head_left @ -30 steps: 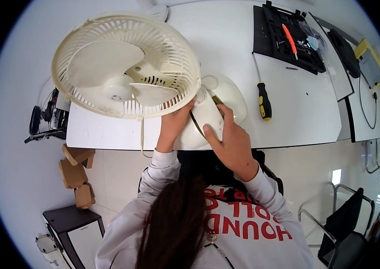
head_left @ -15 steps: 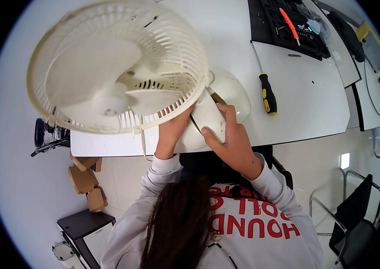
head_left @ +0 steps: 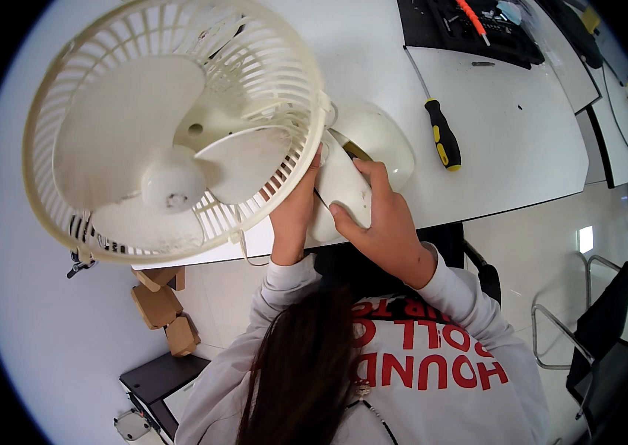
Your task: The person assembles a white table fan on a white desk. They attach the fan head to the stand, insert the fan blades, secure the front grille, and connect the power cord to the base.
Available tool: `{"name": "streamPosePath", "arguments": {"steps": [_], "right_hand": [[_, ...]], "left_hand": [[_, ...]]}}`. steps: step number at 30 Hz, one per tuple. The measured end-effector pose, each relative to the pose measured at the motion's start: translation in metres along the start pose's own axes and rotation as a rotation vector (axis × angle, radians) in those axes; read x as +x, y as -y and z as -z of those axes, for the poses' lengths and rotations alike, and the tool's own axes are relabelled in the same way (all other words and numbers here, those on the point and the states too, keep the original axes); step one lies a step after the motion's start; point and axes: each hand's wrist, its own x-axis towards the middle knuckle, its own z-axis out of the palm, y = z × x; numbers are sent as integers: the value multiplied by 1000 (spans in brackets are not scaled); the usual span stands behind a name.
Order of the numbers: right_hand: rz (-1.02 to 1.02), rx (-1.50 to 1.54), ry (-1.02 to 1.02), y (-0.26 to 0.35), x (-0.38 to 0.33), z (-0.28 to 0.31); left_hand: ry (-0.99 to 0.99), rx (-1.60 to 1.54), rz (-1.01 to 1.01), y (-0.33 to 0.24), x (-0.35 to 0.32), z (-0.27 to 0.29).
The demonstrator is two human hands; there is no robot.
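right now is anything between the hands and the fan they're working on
Nothing visible. The left hand already touches the fan at the rim of its cage, and the right hand grips the fan's stand. The screwdriver lies apart on the table.

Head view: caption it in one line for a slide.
Both hands, left hand and right hand, grip a cream desk fan by its neck above a white table.

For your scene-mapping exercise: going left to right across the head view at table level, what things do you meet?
Fan cage → left hand → fan neck → right hand → screwdriver → black tool tray.
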Motion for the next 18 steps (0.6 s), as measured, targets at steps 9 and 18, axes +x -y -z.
{"name": "streamPosePath", "arguments": {"steps": [9, 18], "right_hand": [[-52, 89, 58, 3, 1, 4], [-47, -161, 142, 21, 4, 17]], "left_hand": [[92, -80, -38, 6, 2, 3], [82, 45, -160, 11, -14, 26]]}}
